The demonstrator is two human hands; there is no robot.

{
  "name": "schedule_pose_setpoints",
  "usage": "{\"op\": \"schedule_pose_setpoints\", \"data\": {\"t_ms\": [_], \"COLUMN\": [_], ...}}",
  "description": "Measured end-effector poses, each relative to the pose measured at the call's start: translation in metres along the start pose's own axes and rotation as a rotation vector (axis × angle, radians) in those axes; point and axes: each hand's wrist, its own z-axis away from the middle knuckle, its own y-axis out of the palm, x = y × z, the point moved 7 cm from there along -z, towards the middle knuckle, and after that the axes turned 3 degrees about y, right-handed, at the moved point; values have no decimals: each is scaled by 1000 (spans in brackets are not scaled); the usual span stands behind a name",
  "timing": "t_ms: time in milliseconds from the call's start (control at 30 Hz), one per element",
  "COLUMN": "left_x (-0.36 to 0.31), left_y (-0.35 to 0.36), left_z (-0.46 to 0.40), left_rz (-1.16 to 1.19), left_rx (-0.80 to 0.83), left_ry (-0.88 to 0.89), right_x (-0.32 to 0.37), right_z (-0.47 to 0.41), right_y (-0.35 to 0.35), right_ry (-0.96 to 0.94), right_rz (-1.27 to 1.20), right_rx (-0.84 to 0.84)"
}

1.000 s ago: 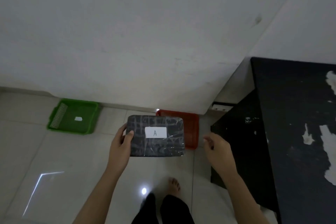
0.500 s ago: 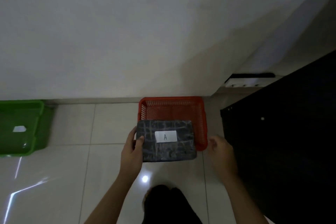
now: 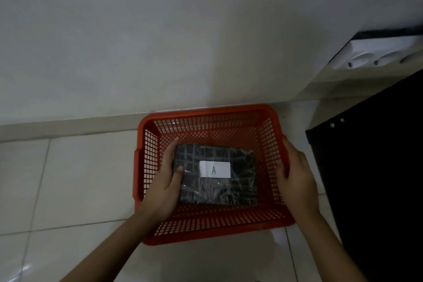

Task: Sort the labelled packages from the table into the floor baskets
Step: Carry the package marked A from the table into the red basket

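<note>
A dark plastic-wrapped package with a white label reading "A" lies flat inside the red mesh basket on the tiled floor. My left hand grips the package's left edge, thumb on top, fingers reaching down inside the basket. Over at the basket's right rim, my right hand rests with its fingers curled on the wall. Whether the package rests on the basket's bottom or hangs just above it, I cannot tell.
The basket stands against a white wall with a skirting board. A black table's side rises close on the right. A white power strip sits at the upper right. Pale floor tiles spread to the left.
The view has dropped low and close to the red basket. My left hand brought the package from in front of the basket down into it. My right hand moved onto the basket's right rim.
</note>
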Motion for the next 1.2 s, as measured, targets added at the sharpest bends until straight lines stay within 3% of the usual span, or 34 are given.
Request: {"op": "schedule_pose_setpoints", "data": {"t_ms": [300,567,733,967,1200], "left_x": [28,17,20,6,-1], "left_y": [28,50,54,63,75], "left_z": [-22,-57,-56,-72,-87], "left_rz": [22,-160,-203,-521,-697], "left_rx": [-1,-127,-29,138,337], "left_ry": [-9,19,-2,145,124], "right_x": [-5,-10,-13,-10,-9], "right_z": [1,1,2,2,2], "right_y": [11,15,15,12,12], "right_ry": [64,78,65,21,-18], "right_rz": [-98,-105,-136,-154,-128], "right_rx": [8,-13,-33,-65,-82]}}
